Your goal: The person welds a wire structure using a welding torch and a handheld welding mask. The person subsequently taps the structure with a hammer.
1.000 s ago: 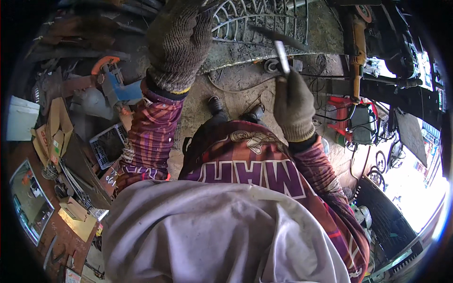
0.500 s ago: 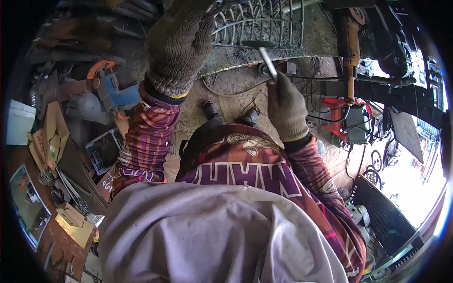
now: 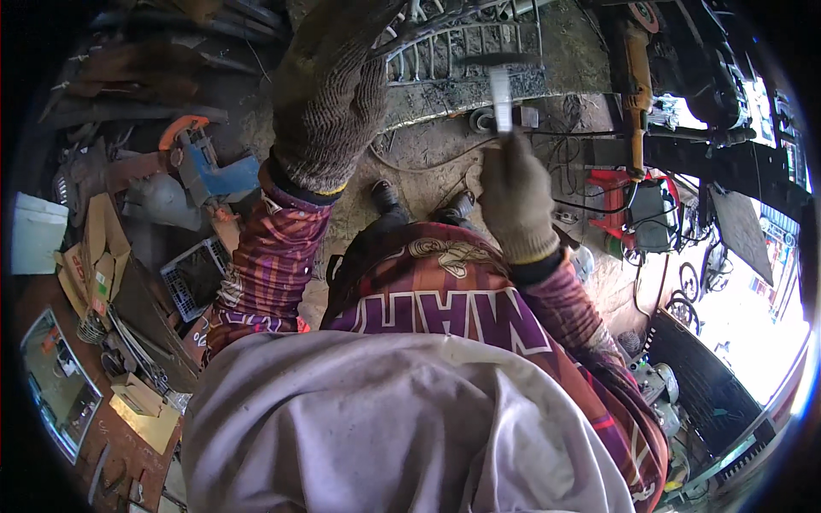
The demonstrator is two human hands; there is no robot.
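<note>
Gloved right hand (image 3: 516, 201) grips a pale-handled hammer (image 3: 499, 98) — head raised.
Gloved left hand (image 3: 329, 94) grasps the curved grey metal grille (image 3: 466, 51) at its left end.

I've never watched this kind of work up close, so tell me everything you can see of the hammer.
The hammer has a pale, straight handle and a dark head, blurred at the top. It stands nearly upright, head up, gripped at its lower end by the gloved right hand, raised in front of the curved metal grille. Whether the head touches it cannot be told.
</note>
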